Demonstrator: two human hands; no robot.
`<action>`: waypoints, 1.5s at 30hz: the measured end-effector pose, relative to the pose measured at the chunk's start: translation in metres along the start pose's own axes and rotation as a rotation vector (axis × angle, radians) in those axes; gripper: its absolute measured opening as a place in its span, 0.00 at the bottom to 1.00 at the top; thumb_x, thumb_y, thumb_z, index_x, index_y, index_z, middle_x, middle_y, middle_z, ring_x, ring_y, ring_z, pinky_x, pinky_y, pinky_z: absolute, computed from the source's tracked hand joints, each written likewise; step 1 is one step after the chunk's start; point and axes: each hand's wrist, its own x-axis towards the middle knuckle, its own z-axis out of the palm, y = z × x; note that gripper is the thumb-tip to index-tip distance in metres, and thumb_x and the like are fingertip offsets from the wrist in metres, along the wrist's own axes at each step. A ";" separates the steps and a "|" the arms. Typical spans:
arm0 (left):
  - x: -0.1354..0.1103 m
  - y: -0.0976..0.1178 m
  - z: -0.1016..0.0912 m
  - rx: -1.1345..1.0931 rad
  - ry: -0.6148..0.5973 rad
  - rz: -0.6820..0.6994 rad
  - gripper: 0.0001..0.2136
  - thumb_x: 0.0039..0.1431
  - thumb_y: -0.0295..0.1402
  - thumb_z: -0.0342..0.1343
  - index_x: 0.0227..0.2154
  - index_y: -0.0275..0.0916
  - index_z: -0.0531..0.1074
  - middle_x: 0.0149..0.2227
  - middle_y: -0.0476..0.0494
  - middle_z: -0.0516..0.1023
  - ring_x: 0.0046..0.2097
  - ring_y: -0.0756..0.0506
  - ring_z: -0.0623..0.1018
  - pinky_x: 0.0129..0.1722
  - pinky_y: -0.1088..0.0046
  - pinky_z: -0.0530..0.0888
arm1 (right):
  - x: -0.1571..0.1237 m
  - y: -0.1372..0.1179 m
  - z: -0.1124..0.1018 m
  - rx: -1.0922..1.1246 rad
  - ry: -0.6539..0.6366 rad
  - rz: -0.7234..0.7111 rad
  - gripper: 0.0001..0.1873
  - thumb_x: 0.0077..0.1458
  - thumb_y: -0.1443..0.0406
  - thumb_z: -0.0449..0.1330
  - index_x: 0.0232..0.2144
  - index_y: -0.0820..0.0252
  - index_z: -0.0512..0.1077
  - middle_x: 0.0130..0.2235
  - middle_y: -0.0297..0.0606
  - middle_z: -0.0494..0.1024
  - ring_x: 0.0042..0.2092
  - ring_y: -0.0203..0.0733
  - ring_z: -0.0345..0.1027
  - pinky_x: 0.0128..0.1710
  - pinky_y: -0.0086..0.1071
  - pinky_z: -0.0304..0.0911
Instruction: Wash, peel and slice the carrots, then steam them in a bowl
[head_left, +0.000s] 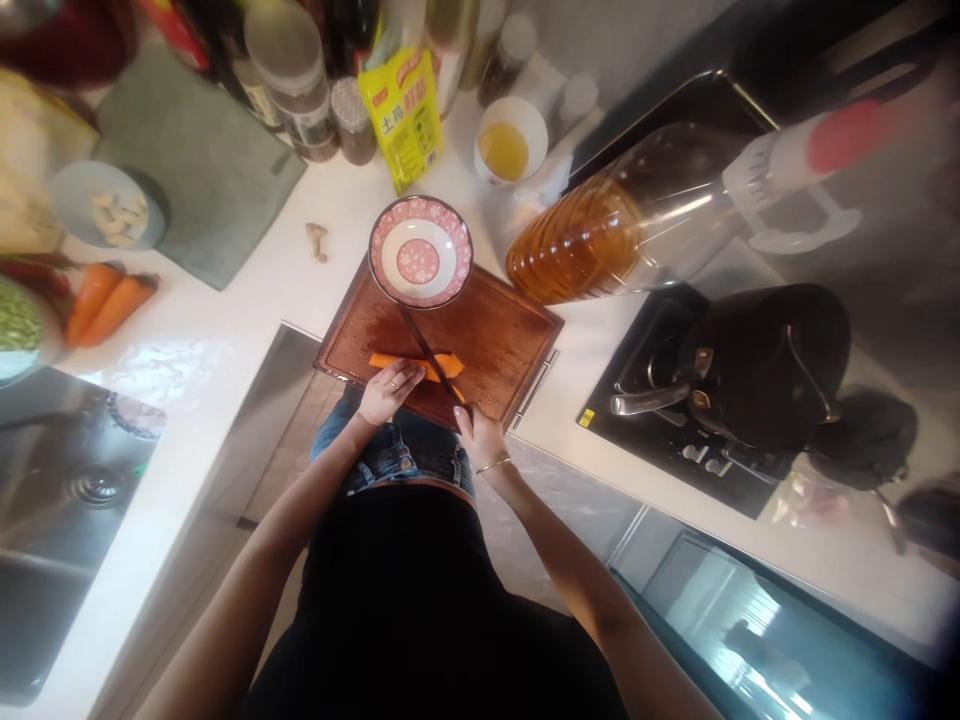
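A peeled orange carrot [386, 360] lies across the wooden cutting board [495, 320]. My left hand [388, 390] presses down on it, fingers together on its near side. In my right hand [480, 436] is the handle of a dark-bladed knife [426, 345], whose blade crosses over the carrot and points toward a bowl. A small orange piece [459, 395] lies beside the blade near my right hand. The pink-and-white patterned bowl [421, 252] stands at the board's far edge. How deep the blade is in the carrot I cannot tell.
A large oil bottle [592, 235] stands right of the board, with a stove [660, 400] and black pot [772, 350] beyond. Leftward are two carrots [112, 302], a green mat [202, 170], a garlic bowl [112, 210] and a sink [52, 560]. A yellow packet [405, 115] stands behind.
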 end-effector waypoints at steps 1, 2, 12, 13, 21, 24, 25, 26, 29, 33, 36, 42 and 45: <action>0.000 0.000 0.000 0.015 0.012 0.009 0.16 0.68 0.26 0.49 0.54 0.40 0.74 0.46 0.41 0.82 0.54 0.44 0.79 0.54 0.65 0.77 | -0.001 -0.001 -0.001 0.001 -0.007 0.001 0.24 0.69 0.54 0.44 0.43 0.60 0.75 0.35 0.45 0.82 0.38 0.48 0.78 0.34 0.30 0.62; 0.001 0.000 0.000 0.028 0.019 0.017 0.16 0.68 0.26 0.49 0.54 0.40 0.75 0.46 0.41 0.82 0.53 0.44 0.79 0.54 0.65 0.77 | -0.003 -0.002 -0.001 0.001 -0.014 0.005 0.23 0.70 0.54 0.44 0.43 0.59 0.75 0.34 0.44 0.82 0.38 0.48 0.78 0.34 0.30 0.61; -0.003 -0.001 0.000 0.011 -0.035 -0.016 0.17 0.69 0.26 0.46 0.54 0.42 0.75 0.47 0.40 0.82 0.55 0.43 0.78 0.54 0.65 0.77 | 0.008 -0.001 0.005 -0.052 -0.068 0.046 0.23 0.69 0.52 0.47 0.47 0.59 0.75 0.37 0.45 0.83 0.38 0.47 0.78 0.34 0.30 0.62; -0.003 -0.001 0.000 0.011 -0.028 -0.012 0.17 0.69 0.26 0.47 0.54 0.41 0.75 0.47 0.40 0.82 0.55 0.43 0.78 0.54 0.65 0.77 | 0.012 -0.001 0.006 -0.056 -0.081 0.059 0.22 0.69 0.52 0.48 0.48 0.59 0.75 0.38 0.46 0.84 0.39 0.47 0.79 0.35 0.30 0.63; -0.001 -0.001 -0.001 -0.021 -0.068 -0.060 0.16 0.70 0.28 0.46 0.50 0.40 0.77 0.46 0.39 0.82 0.56 0.43 0.78 0.54 0.64 0.77 | 0.018 0.000 0.006 -0.080 -0.106 0.075 0.22 0.70 0.55 0.47 0.53 0.59 0.73 0.38 0.45 0.84 0.40 0.48 0.79 0.36 0.31 0.64; -0.002 -0.001 -0.001 -0.027 -0.084 -0.068 0.16 0.71 0.29 0.45 0.51 0.40 0.77 0.46 0.39 0.82 0.56 0.43 0.78 0.55 0.63 0.77 | 0.007 0.000 0.001 -0.091 -0.089 0.070 0.22 0.70 0.55 0.46 0.50 0.62 0.74 0.38 0.47 0.83 0.40 0.49 0.79 0.35 0.31 0.62; -0.002 -0.002 -0.001 -0.020 -0.094 -0.069 0.16 0.71 0.29 0.45 0.51 0.40 0.77 0.47 0.38 0.82 0.56 0.43 0.78 0.55 0.63 0.77 | 0.003 0.000 0.000 -0.091 -0.079 0.064 0.22 0.70 0.55 0.46 0.49 0.62 0.74 0.38 0.48 0.83 0.40 0.49 0.78 0.35 0.31 0.62; -0.002 -0.002 0.000 -0.012 -0.099 -0.067 0.16 0.71 0.29 0.45 0.52 0.39 0.76 0.47 0.38 0.82 0.55 0.43 0.79 0.55 0.63 0.77 | 0.000 0.000 -0.001 -0.086 -0.068 0.053 0.22 0.70 0.56 0.46 0.48 0.63 0.74 0.37 0.47 0.83 0.39 0.48 0.78 0.35 0.31 0.61; -0.003 -0.002 0.001 0.008 -0.085 -0.053 0.16 0.71 0.30 0.45 0.54 0.39 0.75 0.47 0.38 0.82 0.55 0.43 0.79 0.55 0.63 0.78 | -0.007 -0.002 -0.002 -0.067 -0.050 0.015 0.21 0.70 0.56 0.46 0.45 0.62 0.74 0.35 0.45 0.82 0.36 0.46 0.77 0.34 0.30 0.59; -0.001 -0.002 0.002 0.021 0.009 -0.012 0.15 0.70 0.28 0.47 0.53 0.39 0.75 0.46 0.40 0.83 0.55 0.44 0.79 0.54 0.66 0.78 | -0.009 -0.006 0.000 -0.071 -0.038 0.014 0.20 0.69 0.56 0.47 0.44 0.62 0.74 0.33 0.44 0.82 0.34 0.45 0.76 0.32 0.30 0.58; -0.001 -0.001 0.002 -0.018 0.037 -0.009 0.15 0.69 0.27 0.48 0.53 0.39 0.75 0.46 0.40 0.82 0.56 0.44 0.78 0.54 0.66 0.77 | -0.010 -0.007 -0.001 -0.072 -0.044 0.021 0.20 0.70 0.57 0.47 0.44 0.63 0.73 0.33 0.44 0.81 0.35 0.46 0.76 0.32 0.31 0.58; -0.002 -0.001 0.002 -0.015 -0.020 -0.046 0.15 0.70 0.29 0.48 0.52 0.40 0.76 0.46 0.40 0.83 0.54 0.44 0.79 0.54 0.65 0.78 | -0.011 -0.009 -0.006 -0.085 -0.077 0.034 0.20 0.70 0.57 0.47 0.44 0.63 0.74 0.34 0.45 0.82 0.37 0.47 0.77 0.33 0.31 0.59; -0.001 0.000 0.001 -0.024 -0.002 -0.037 0.15 0.69 0.28 0.49 0.52 0.40 0.76 0.46 0.40 0.83 0.54 0.44 0.80 0.54 0.64 0.77 | -0.009 -0.012 -0.008 -0.110 -0.098 0.059 0.20 0.70 0.56 0.47 0.46 0.62 0.74 0.36 0.46 0.83 0.37 0.47 0.77 0.33 0.31 0.59</action>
